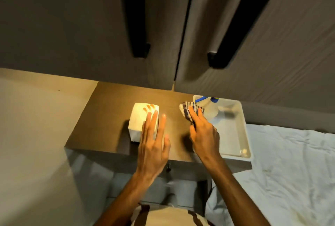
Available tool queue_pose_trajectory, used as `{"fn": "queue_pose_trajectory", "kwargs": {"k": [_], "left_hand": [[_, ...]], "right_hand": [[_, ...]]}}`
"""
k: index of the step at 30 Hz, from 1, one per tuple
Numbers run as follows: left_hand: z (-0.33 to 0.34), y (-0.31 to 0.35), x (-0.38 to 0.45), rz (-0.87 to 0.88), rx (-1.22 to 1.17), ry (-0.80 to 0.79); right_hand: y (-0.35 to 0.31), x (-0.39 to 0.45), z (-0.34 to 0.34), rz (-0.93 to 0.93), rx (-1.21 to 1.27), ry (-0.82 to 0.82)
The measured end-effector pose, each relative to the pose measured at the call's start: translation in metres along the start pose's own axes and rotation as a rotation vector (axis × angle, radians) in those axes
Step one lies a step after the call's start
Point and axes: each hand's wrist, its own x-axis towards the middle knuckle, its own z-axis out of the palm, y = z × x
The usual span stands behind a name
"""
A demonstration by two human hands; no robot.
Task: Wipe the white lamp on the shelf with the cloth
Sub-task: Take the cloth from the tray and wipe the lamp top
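Note:
The white lamp (140,118) is a glowing square block on the left half of the brown shelf (101,117). My left hand (153,142) hovers flat over the lamp's right side, fingers spread, and holds nothing. Its shadow shows on the lit lamp top. To the right, my right hand (204,133) grips the striped dark-and-white cloth (187,110), which bunches out past my fingertips above the shelf, next to the tray's left rim.
A white plastic tray (241,135) sits on the shelf's right end and holds a white bottle with a blue cap (210,107). Dark cabinet doors with long black handles (139,26) rise behind. A white-sheeted bed (290,171) lies to the right, a beige wall to the left.

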Motion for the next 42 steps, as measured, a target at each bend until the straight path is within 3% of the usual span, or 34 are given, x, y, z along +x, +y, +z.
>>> {"fn": "queue_pose_trajectory", "kwargs": {"k": [3, 6, 11, 16, 21, 26, 30, 34, 38, 42], "left_hand": [[-0.024, -0.040, 0.032, -0.087, 0.051, 0.008], [-0.027, -0.082, 0.059, -0.225, 0.010, -0.181], [-0.019, -0.119, 0.079, -0.115, -0.065, -0.379], [-0.021, -0.122, 0.075, -0.195, -0.291, -0.343], [-0.021, -0.120, 0.074, -0.266, -0.350, -0.318], [-0.014, -0.117, 0.073, -0.263, -0.271, -0.282], [-0.008, -0.118, 0.071, -0.257, -0.174, -0.277], [-0.006, -0.124, 0.070, -0.228, -0.191, -0.266], [-0.004, -0.126, 0.071, -0.247, -0.208, -0.255], [0.002, -0.127, 0.069, -0.256, -0.164, -0.257]], "right_hand": [[-0.068, 0.011, 0.007, -0.114, 0.122, 0.041], [-0.115, 0.020, 0.023, -0.107, 0.100, 0.022], [-0.143, 0.003, 0.058, -0.025, -0.007, -0.044], [-0.142, -0.036, 0.093, -0.047, -0.022, 0.020], [-0.142, -0.008, 0.109, -0.068, 0.030, -0.019], [-0.129, 0.028, 0.104, -0.071, 0.099, -0.088], [-0.132, 0.003, 0.103, -0.017, 0.206, -0.054], [-0.137, -0.022, 0.107, -0.066, 0.121, -0.057], [-0.132, 0.026, 0.101, -0.152, 0.049, -0.121], [-0.129, 0.041, 0.096, -0.101, 0.105, -0.109]]}}
